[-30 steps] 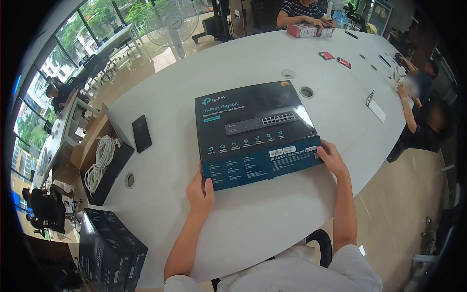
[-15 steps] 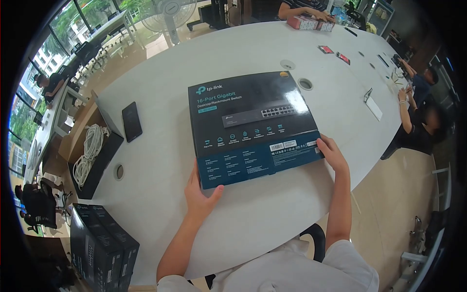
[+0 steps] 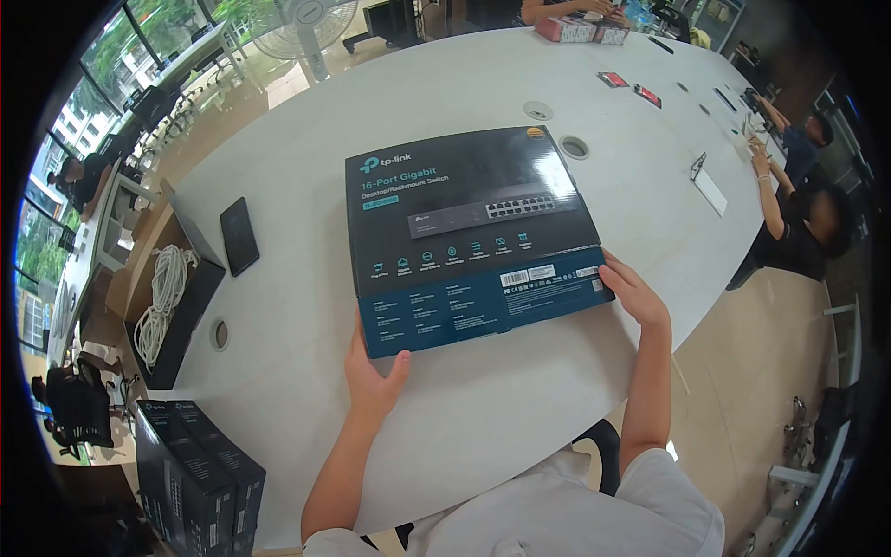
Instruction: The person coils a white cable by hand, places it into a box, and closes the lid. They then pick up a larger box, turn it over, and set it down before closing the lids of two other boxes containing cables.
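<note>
A black and teal network switch box (image 3: 455, 265), printed "tp-link 16-Port Gigabit", lies face up in front of me, turned slightly. My left hand (image 3: 373, 379) grips its near left corner, thumb along the front edge and fingers hidden behind the side. At the near right corner my right hand (image 3: 635, 291) holds the box, with the thumb over the printed label end and the other fingers around the side. To the left of the box lies a black smartphone (image 3: 239, 237).
White table (image 3: 483, 399) beneath everything. On the left stand an open box (image 3: 190, 316) with coiled white cable (image 3: 162, 302) and upright tp-link boxes (image 3: 200, 473). Cable holes (image 3: 574, 148) pierce the tabletop. People (image 3: 807, 223) sit at the right; red cards (image 3: 648, 96) lie at the far side.
The box and both hands sit slightly further left and up in view, the left hand more than the right. The surroundings have shifted a little too. Both hands keep their hold.
</note>
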### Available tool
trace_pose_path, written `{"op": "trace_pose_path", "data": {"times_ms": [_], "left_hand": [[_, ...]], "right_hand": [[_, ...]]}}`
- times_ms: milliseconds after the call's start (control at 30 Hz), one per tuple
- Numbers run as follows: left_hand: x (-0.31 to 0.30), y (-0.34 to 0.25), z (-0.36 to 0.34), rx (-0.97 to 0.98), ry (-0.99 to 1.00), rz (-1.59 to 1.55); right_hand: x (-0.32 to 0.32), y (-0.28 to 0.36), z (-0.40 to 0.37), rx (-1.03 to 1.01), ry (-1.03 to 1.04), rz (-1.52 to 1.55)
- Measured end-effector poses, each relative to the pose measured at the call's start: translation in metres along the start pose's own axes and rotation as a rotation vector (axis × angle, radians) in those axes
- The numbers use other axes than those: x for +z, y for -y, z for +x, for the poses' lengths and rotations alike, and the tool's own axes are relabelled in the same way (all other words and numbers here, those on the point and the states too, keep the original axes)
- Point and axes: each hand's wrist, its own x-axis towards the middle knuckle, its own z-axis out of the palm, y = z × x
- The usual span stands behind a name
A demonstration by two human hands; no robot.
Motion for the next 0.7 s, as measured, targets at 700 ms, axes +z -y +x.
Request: {"op": "trace_pose_path", "data": {"times_ms": [700], "left_hand": [[0.008, -0.005, 0.004, -0.043, -0.003, 0.148]], "right_hand": [[0.013, -0.003, 0.004, -0.203, -0.186, -0.213]]}}
